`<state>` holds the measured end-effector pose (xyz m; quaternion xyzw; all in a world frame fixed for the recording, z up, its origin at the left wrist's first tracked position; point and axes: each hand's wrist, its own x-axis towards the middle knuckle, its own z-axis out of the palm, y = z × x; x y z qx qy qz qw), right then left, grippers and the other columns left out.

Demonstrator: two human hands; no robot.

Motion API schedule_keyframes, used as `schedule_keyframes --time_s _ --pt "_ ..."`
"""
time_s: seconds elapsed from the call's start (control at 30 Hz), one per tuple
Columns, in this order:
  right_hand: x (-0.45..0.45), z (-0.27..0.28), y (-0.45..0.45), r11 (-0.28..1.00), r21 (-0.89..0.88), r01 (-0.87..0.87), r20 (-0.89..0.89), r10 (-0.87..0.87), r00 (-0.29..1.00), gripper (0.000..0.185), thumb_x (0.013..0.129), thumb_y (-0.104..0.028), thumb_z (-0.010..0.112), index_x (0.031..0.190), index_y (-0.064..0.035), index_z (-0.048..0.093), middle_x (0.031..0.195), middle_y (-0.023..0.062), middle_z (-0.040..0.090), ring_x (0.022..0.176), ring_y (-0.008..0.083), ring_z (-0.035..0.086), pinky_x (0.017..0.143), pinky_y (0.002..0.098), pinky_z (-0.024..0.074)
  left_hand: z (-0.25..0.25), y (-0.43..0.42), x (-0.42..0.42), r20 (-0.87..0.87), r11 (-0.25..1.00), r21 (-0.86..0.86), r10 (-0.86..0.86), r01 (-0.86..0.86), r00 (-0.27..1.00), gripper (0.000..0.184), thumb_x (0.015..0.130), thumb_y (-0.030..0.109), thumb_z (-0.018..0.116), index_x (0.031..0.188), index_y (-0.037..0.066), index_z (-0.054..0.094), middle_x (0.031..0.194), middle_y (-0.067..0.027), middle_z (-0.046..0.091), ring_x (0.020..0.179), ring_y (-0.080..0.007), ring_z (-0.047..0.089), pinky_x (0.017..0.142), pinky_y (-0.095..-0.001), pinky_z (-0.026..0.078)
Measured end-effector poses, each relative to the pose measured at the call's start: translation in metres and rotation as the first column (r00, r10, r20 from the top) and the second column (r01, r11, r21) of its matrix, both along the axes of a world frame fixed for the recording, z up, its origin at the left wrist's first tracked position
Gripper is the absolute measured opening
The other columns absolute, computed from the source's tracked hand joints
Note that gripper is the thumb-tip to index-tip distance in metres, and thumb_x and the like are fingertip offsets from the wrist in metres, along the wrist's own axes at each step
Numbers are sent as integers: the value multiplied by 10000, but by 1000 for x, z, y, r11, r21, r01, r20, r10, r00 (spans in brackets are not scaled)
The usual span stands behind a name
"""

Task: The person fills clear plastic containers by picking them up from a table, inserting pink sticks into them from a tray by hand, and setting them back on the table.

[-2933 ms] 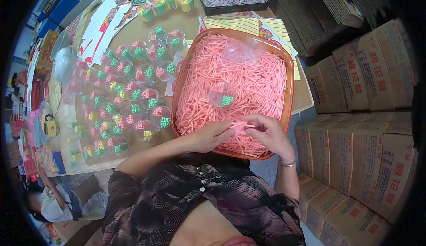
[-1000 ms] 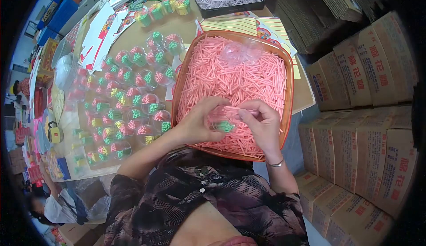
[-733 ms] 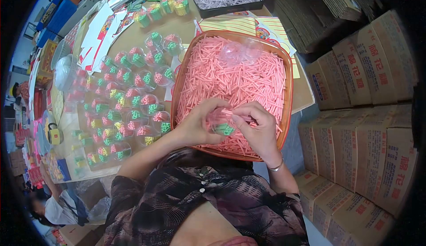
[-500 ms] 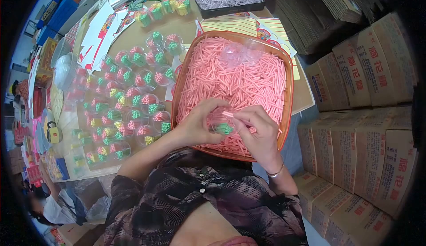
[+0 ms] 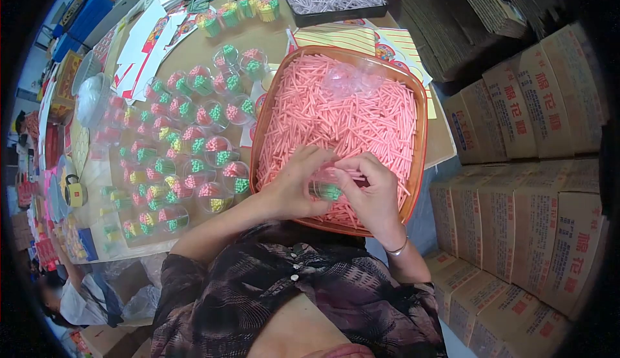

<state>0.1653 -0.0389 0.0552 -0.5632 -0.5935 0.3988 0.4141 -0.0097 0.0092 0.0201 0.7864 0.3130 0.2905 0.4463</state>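
Observation:
A clear plastic cup (image 5: 325,190) with green sticks in it is held in my left hand (image 5: 294,187), whose fingers curl around its side. My right hand (image 5: 373,193) is closed at the cup's mouth, thumb and fingertips pinched on a few pink sticks, which the fingers largely hide. Both hands are over the near part of an orange-brown tub (image 5: 421,132) heaped with loose pink sticks (image 5: 336,122). Several nested clear cups (image 5: 352,80) lie on the pink heap toward the far side.
Filled cups (image 5: 210,114) with pink, green and yellow sticks crowd the table on the left. Beyond the tub sits a black tray (image 5: 339,14) of pale lilac sticks. Stacked cardboard boxes (image 5: 516,222) stand on the right. Another person (image 5: 81,300) is at the lower left.
My right fingers have closed in on the cup's mouth. The pink sticks, plainly visible in the fingertips before, are now mostly covered. The cup has turned slightly.

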Motion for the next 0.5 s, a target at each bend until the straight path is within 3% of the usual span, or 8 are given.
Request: schedule_keyframes --time_s 0.17,0.3,0.33,0.47,0.5 --pt "-7 -8 1 997 14 75 -143 -72 987 178 808 38 668 985 21 675 925 65 619 760 136 570 691 225 458 3 0 1 4 997 63 33 -34 999 626 569 64 727 1171 33 554 1080 -108 579 956 -250 539 853 -331 444" --pt "-15 -11 -3 959 282 -19 263 -58 963 280 877 -103 654 1133 10 645 1036 102 597 881 194 570 811 298 470 0 1 1 -5 1000 8 11 -11 1000 671 569 75 721 1208 25 522 1135 -117 565 1043 -276 529 928 -361 430" --pt "-17 -10 -4 959 283 -18 264 -60 963 280 877 -103 654 1133 10 645 1036 102 597 881 194 570 811 298 470 -3 1 2 -4 1000 8 9 -9 1000 671 569 75 721 1208 25 522 1135 -117 565 1043 -276 529 928 -361 430" --pt "-28 -6 -6 865 478 154 -4 -174 985 469 922 -289 603 1294 -7 558 1232 161 550 1095 282 533 963 402 417 -14 -1 1 315 956 -294 82 15 946 678 588 43 710 1232 25 500 1172 -104 545 1094 -251 520 965 -346 422" --pt "-27 -7 -6 865 478 150 -4 -169 986 469 922 -289 603 1294 -7 558 1232 161 550 1095 282 533 963 402 417 -13 -1 0 314 956 -293 87 10 945 678 588 43 710 1232 25 500 1172 -104 545 1094 -251 520 965 -346 422"
